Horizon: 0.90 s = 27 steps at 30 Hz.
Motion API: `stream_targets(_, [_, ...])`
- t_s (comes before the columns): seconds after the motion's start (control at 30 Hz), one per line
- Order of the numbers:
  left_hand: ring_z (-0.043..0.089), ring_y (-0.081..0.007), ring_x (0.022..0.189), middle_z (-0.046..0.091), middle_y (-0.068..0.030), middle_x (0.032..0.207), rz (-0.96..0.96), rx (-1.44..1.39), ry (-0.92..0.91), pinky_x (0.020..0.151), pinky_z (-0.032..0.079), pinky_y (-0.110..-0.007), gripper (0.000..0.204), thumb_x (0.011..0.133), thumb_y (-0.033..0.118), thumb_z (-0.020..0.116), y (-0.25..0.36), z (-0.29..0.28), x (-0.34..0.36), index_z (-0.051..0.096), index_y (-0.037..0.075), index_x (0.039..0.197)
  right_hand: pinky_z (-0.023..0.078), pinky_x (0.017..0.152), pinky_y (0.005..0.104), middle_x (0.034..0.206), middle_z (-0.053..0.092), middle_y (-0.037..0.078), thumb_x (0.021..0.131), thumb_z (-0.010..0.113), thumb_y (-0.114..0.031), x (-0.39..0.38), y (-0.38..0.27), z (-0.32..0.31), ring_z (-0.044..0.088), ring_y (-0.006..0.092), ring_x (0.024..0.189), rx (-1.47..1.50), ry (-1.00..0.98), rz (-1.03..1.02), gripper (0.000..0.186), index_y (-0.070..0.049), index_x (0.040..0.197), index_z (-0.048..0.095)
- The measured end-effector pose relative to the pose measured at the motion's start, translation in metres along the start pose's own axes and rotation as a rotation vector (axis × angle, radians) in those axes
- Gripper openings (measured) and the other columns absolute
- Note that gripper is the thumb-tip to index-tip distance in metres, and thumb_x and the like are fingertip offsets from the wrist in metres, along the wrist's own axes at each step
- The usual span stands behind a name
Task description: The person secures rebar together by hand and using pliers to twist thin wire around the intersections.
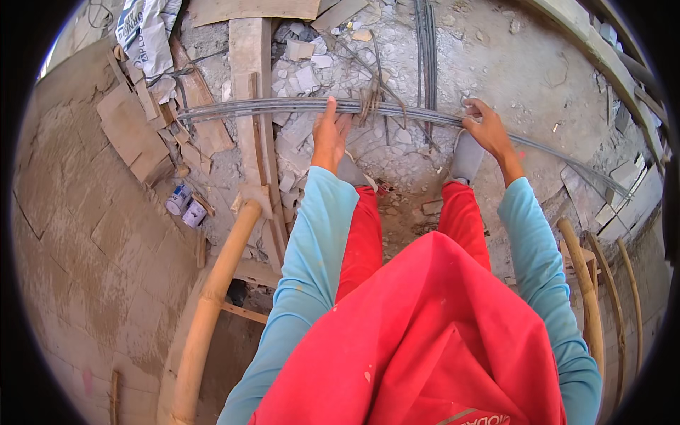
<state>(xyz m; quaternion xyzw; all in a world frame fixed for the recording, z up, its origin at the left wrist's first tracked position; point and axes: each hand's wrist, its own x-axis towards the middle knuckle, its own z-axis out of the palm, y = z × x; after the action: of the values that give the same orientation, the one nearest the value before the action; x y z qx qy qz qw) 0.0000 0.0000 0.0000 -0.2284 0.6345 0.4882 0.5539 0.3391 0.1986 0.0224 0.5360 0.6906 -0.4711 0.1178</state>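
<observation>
A long bundle of thin grey steel rods [276, 106] stretches crosswise in front of me, its right part sloping nearer to me. My left hand [329, 138] is at the bundle left of its middle, one finger across the rods and the others partly hidden along its near side. Farther right, my right hand [489, 131] curls its fingers and thumb around the same bundle. Between my hands, a brownish tie [370, 103] of wire or cord hangs about the rods. Both my shoes stand close below the bundle.
Broken concrete rubble [308, 78] covers the ground ahead. A wooden beam [251, 156] runs away from me on the left, near a bamboo pole [212, 304]. More rods [427, 57] lie lengthwise ahead. Cans [185, 205], boards [131, 127] and a white sack [145, 39] lie left; poles [584, 290] stand right.
</observation>
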Motion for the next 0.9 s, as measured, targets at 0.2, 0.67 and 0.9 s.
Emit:
stream_targets(0.2, [0.055,-0.0274,0.135,0.064,-0.0135,0.139,-0.008,-0.242,-0.028,0.117,0.041,-0.047,0.063,0.103,0.044,0.068,-0.004,0.022,0.011,0.043,0.01,0.149,0.054,0.099,0.0458,0.114,0.076,0.023,0.097,0.065,-0.048,0.043,-0.064,0.02,0.071,0.0394,0.113,0.151,-0.014,0.024,0.052,-0.006,0.127,0.071])
stream_targets(0.67, [0.066,-0.028,0.123,0.069,-0.0132,0.131,-0.01,-0.315,0.115,0.11,0.047,-0.044,0.044,0.108,0.029,0.064,-0.055,-0.009,-0.018,0.042,0.011,0.142,0.055,0.098,0.0454,0.12,0.071,0.032,0.079,0.083,-0.062,0.083,-0.174,0.135,0.07,0.0423,0.113,0.163,-0.045,-0.001,0.089,0.006,0.132,0.062])
stream_targets(0.9, [0.06,-0.0214,0.125,0.057,-0.0191,0.143,0.085,-0.074,0.321,0.096,0.051,-0.034,0.068,0.098,0.031,0.078,-0.05,-0.028,-0.072,0.041,0.002,0.147,0.042,0.116,0.0509,0.149,0.04,0.045,0.067,0.089,-0.069,0.13,-0.249,0.224,0.045,0.0568,0.139,-0.049,0.101,0.207,0.136,0.01,0.158,0.026])
